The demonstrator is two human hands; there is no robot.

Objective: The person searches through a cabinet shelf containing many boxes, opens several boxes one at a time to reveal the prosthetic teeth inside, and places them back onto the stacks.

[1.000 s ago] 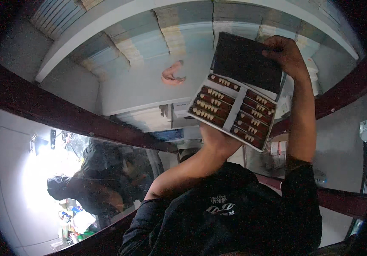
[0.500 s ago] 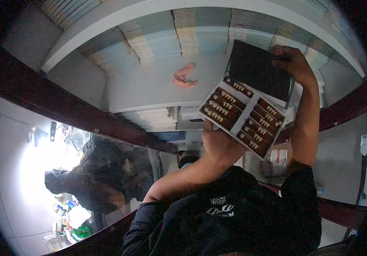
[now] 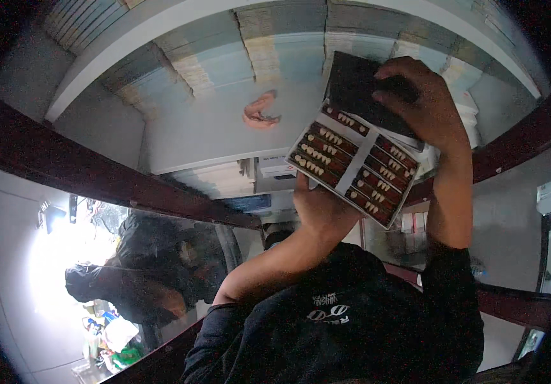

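My left hand (image 3: 327,208) is closed on the lower left edge of a shallow box of artificial teeth (image 3: 358,168), held tilted. Rows of ivory teeth sit on dark red-brown strips, split by a pale band across the middle. Against the box's far edge lies a dark flat panel (image 3: 350,80) with a pale rim, perhaps its lid. Over that panel is my right hand (image 3: 426,105), thumb and fingers curved and apart, nothing visible between them. Whether its fingertips touch the panel I cannot tell. A pink curved piece like a denture base (image 3: 252,116) lies left of the box.
The pink piece rests on a white shelf (image 3: 186,137), below stacked paper bundles (image 3: 275,51). Under the shelf stand more papers (image 3: 208,179) and a white box (image 3: 272,168). A dark red frame edge (image 3: 115,163) runs at left, beside a glass pane with reflections and a bright light.
My right hand has shifted left over the dark panel, its fingers now apart from the panel's corner. The teeth box has moved slightly left and up in view, along with the surroundings.
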